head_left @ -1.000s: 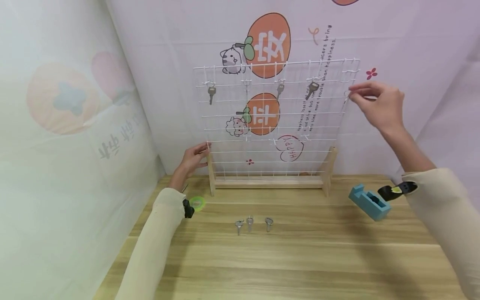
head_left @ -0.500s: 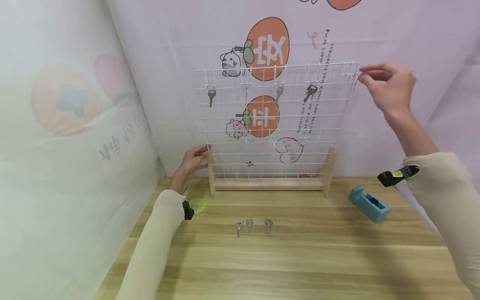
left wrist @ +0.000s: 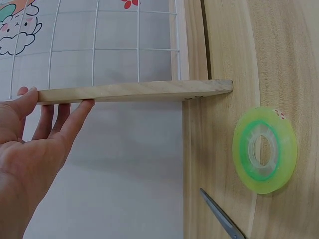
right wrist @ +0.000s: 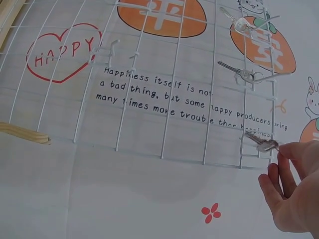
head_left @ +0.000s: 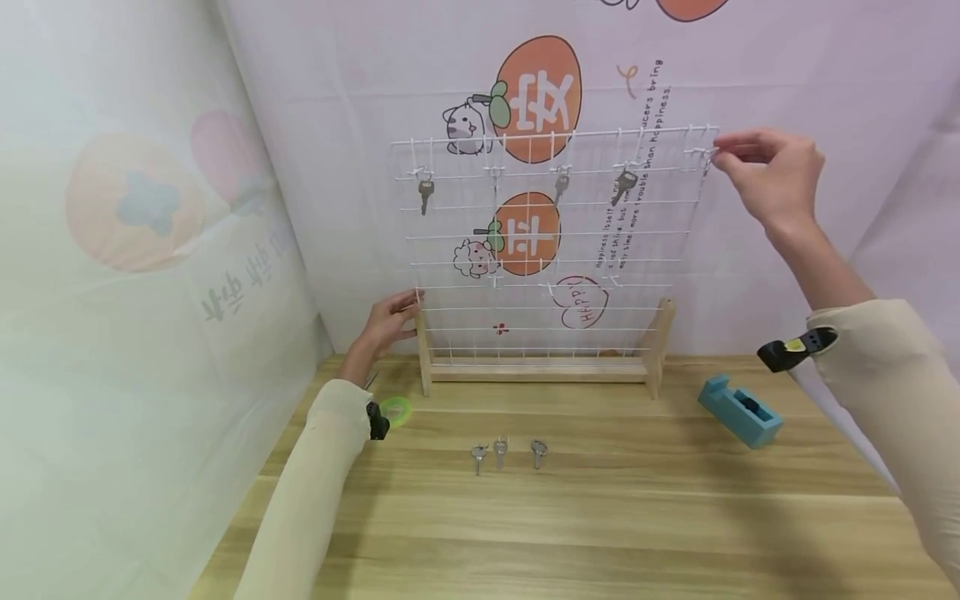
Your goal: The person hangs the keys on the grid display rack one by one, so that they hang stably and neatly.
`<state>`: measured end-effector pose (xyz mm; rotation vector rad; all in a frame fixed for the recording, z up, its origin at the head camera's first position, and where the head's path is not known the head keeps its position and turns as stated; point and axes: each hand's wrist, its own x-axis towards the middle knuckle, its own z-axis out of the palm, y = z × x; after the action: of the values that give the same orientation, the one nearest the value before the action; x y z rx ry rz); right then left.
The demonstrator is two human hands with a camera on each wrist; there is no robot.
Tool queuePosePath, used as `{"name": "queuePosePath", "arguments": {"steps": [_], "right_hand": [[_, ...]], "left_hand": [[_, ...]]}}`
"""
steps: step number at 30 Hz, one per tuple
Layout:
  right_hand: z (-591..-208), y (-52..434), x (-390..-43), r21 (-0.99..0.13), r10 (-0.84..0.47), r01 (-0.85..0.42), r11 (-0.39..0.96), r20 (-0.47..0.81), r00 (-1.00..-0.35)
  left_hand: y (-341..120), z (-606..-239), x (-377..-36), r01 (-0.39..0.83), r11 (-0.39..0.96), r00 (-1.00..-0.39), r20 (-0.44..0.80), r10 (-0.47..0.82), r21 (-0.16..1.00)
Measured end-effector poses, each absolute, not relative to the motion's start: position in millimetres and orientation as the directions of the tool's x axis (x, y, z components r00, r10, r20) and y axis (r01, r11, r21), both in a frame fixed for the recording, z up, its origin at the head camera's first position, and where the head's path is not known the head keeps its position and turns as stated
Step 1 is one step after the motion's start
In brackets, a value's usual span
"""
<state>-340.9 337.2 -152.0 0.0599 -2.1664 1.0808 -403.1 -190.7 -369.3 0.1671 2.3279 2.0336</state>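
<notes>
Nearest is the bare front of the wooden table (head_left: 540,542), with a person's cream sleeves reaching in over it from both sides. Three loose keys (head_left: 538,452) lie on the table, two close together and one a little to their right. Farther back, a blue tape dispenser (head_left: 741,410) sits on the right, while on the left a yellow-green roll of tape (left wrist: 289,149) lies flat near a pointed metal blade (left wrist: 221,211) cut off by the edge of the left wrist view. Behind these stands a wooden stand (head_left: 536,377); the left hand (head_left: 388,321) grasps the top of its left upright, thumb on one side and fingers on the other. A white wire rack (head_left: 585,203) rises from the stand, four hanging keys (head_left: 426,193) spread along its upper part. At its upper right corner, the right hand (head_left: 776,179) pinches another key (right wrist: 266,144) between thumb and finger, right beside a white hook (head_left: 699,152); whether the key is on that hook cannot be told. Farthest back hangs a pale cloth (head_left: 337,208) printed with orange fruit, cartoon animals and writing.
</notes>
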Motion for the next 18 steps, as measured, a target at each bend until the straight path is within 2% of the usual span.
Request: {"name": "queuePosePath", "arguments": {"steps": [3,10,18], "right_hand": [[-154,337,-340,-0.667,0.250,-0.339,0.663,0.624,-0.740],[-169,333,-330,-0.646,0.221,-0.439,0.624,0.685,-0.694],[-198,319,-309,-0.569,0.109,-0.459,0.683,0.700,-0.706]], "left_hand": [[-191,-369,-403,0.052,0.137,-0.993,0.036,0.114,0.989],[-191,-370,-403,0.053,0.146,-0.994,0.038,0.105,0.988],[-191,-369,-404,0.050,0.145,-0.995,0.036,0.096,0.988]]}}
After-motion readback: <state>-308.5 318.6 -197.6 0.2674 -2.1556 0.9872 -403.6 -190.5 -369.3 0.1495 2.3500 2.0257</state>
